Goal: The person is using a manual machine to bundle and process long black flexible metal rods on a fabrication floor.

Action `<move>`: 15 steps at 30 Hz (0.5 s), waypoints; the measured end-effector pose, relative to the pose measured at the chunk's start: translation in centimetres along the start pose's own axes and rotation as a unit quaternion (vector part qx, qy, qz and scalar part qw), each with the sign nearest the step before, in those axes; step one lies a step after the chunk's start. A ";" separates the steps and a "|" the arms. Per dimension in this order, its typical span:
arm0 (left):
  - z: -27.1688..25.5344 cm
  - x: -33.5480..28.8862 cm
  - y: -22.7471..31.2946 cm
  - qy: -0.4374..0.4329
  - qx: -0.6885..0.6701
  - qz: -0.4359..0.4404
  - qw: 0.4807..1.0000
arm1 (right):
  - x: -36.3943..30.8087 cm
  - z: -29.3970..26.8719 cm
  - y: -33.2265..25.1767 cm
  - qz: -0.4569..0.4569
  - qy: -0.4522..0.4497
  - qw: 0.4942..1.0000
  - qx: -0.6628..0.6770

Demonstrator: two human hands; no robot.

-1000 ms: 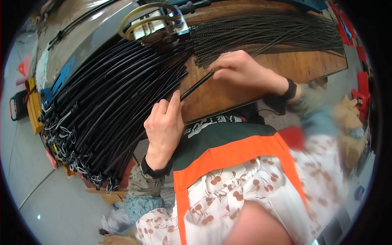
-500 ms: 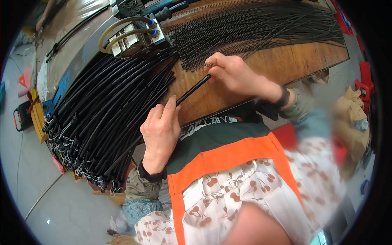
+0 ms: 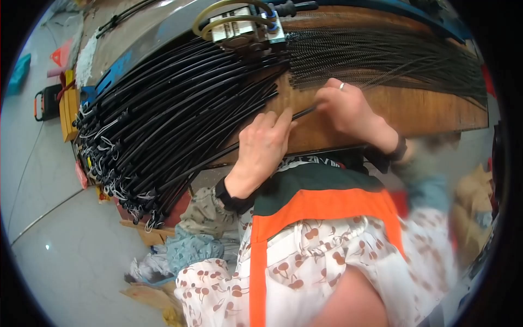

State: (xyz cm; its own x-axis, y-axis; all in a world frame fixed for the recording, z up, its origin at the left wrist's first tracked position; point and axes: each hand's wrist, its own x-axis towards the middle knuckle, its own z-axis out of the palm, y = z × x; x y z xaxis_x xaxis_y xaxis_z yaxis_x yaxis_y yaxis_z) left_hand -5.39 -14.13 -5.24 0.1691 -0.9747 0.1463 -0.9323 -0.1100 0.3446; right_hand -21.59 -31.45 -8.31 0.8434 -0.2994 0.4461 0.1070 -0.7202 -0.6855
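Running near left to far right, tube (image 3: 304,113) passes through left hand (image 3: 262,144), pinched there, to right hand (image 3: 351,113), curled at its far-right end, hold unclear.

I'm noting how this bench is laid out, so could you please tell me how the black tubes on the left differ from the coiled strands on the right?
The black tubes look smooth and thicker; the coiled strands are ridged and thinner. The tubes fan toward the lower left, while the strands stretch rightward. Both are long, dark and bunched.
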 end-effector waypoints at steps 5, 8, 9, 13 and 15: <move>-1.6 1.0 -3.8 0.130 0.003 0.030 0.991 | -0.6 1.0 0.7 0.037 0.043 0.995 -0.079; -3.0 4.3 -6.9 0.092 0.125 0.049 0.987 | 0.2 1.0 0.6 0.084 0.029 0.993 -0.072; -2.6 5.0 -7.7 0.051 0.147 0.061 0.986 | 0.1 1.0 0.8 0.088 0.030 0.992 -0.080; -3.6 5.4 -8.3 -0.036 0.193 0.085 0.977 | 0.8 1.4 0.4 0.112 0.052 0.992 -0.041; -4.3 4.8 -8.5 -0.040 0.146 0.096 0.984 | 1.0 1.2 0.6 0.136 0.069 0.987 -0.051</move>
State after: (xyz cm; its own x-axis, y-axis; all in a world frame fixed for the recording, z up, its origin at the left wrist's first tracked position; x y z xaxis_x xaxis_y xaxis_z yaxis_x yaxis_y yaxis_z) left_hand 4.68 -17.03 -3.52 -0.0337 -0.9939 0.1053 -0.9986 0.0376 0.0359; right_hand -20.08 -31.46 -8.98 0.7535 -0.5677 0.3315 -0.1736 -0.6581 -0.7326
